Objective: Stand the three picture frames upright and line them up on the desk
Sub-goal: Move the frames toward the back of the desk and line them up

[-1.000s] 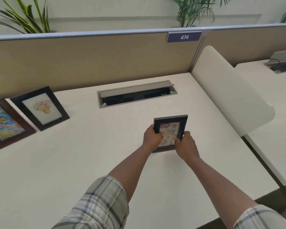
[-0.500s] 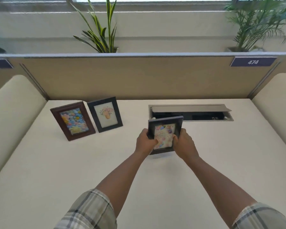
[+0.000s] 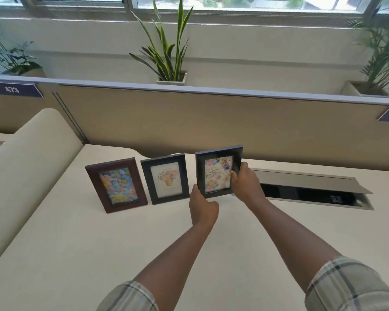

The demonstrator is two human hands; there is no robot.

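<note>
Two frames, the brown frame [image 3: 117, 184] and the middle frame [image 3: 165, 178], stand upright left of the desk's cable tray [image 3: 312, 189]. The left hand [image 3: 203, 206] and right hand [image 3: 245, 184] clamp the third frame [image 3: 218, 170], seemingly yet to be set down beside them.

This is an open-plan office. A pale desk [image 3: 99, 243] sits in a row of workstations, closed off at the back by a tan partition [image 3: 211, 122] that carries numbered plates, one reading 473 [image 3: 13, 89]. A cable hatch [image 3: 312, 191] is set into the desktop. Rounded side dividers [image 3: 27, 158] separate it from the neighbouring desk. Potted plants [image 3: 166, 52] stand along a ledge under a band of windows [image 3: 234, 3].
</note>
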